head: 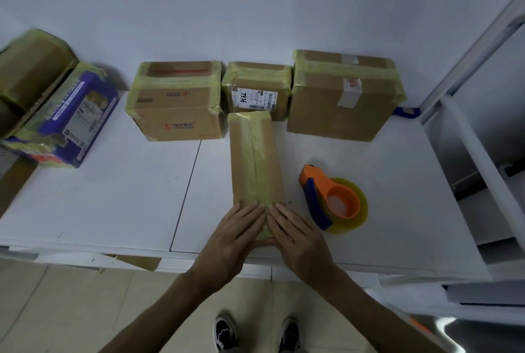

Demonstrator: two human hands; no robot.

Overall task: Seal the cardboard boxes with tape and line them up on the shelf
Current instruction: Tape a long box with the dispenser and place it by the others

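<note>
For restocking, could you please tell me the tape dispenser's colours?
The tape dispenser is orange with a blue handle; head view.

Long narrow brown cardboard box [257,159]: yellow-green tape down the centre seam. Orange-and-blue plastic tape dispenser [332,202]: translucent yellow roll. Back row, yellow-green taped edges: wide brown cardboard carton [177,108] with red logo print; small brown cardboard carton [255,91] with white label, black barcode; large brown cardboard carton [341,97] with white label, red marks. Blue-purple printed cardboard carton [76,120], far left. Flat white table [113,196].
</note>
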